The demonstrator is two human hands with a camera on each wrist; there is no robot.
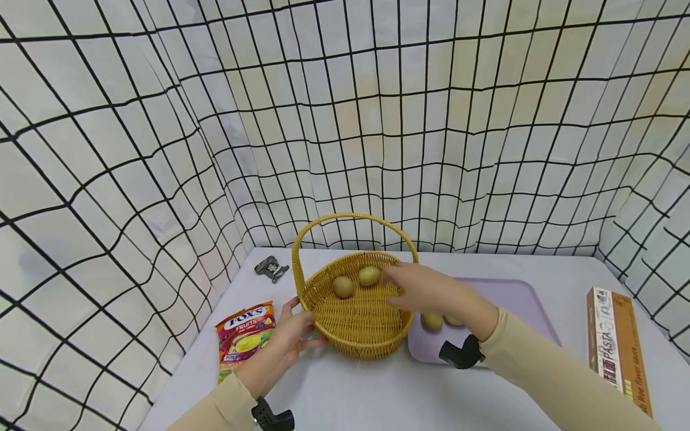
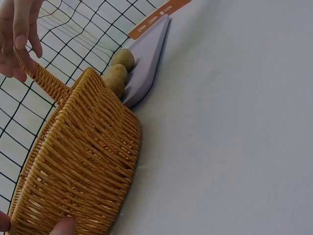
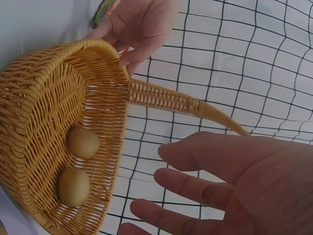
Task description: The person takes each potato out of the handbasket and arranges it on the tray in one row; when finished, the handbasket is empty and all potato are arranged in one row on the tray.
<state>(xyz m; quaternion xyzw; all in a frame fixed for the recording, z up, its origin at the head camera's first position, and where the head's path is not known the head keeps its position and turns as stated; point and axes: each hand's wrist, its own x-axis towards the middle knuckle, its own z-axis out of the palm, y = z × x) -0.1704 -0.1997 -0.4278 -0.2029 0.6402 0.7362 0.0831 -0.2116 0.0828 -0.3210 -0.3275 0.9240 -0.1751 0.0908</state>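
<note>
A yellow wicker basket [image 1: 356, 326] with a tall arched handle stands in the middle of the table. Two potatoes [image 1: 343, 287] lie inside it, toward the back. My left hand [image 1: 288, 338] grips the basket's left rim, its thumb against the outer wall. Over the basket's right side hovers my right hand [image 1: 431, 293]; the right wrist view shows its fingers [image 3: 183, 188] spread and holding nothing. Beyond the basket, a lilac tray [image 1: 496, 293] carries three potatoes [image 2: 122, 58], partly hidden by my right arm in the head view.
A bag of Fox's fruit candy [image 1: 245, 338] lies left of the basket, with a small crumpled dark wrapper [image 1: 271, 269] behind it. An upright-printed pasta box [image 1: 617, 344] is at the far right. Black netting [image 1: 377, 149] encloses the table's back and sides.
</note>
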